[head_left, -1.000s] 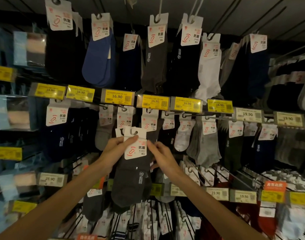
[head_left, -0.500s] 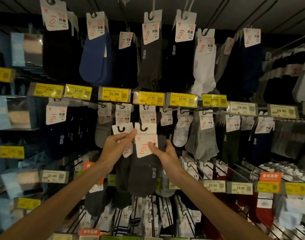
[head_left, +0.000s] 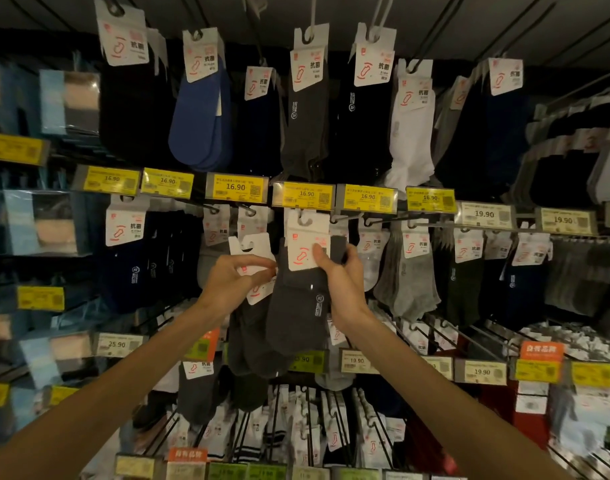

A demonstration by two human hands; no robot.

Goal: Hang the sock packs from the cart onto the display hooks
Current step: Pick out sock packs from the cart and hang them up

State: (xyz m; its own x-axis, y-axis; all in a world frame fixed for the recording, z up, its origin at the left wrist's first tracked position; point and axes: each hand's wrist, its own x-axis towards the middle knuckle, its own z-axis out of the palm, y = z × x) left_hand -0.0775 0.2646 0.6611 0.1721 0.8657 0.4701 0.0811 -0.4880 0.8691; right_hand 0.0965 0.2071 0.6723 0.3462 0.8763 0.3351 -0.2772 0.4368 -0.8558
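I face a wall of sock displays. My right hand (head_left: 341,275) pinches a dark grey sock pack (head_left: 298,306) by its white header card, whose hook slot sits right under the yellow 16.90 price tag (head_left: 305,196) at a display hook. My left hand (head_left: 232,282) grips another dark sock pack (head_left: 251,323) by its white card, just left of and a little below the first. The hook tip itself is hidden behind the card. No cart is in view.
Rows of hooks carry black, blue, grey and white sock packs above, beside and below my hands. Yellow and white price tags (head_left: 236,188) run along each rail. Boxed goods (head_left: 54,223) fill the blurred left side. Long bare hook rods (head_left: 469,337) jut out at the lower right.
Both hands have risen with their packs. The right hand's pack moved up and right until its card reached the hook under the 16.90 tag; the left hand's pack separated to the left.
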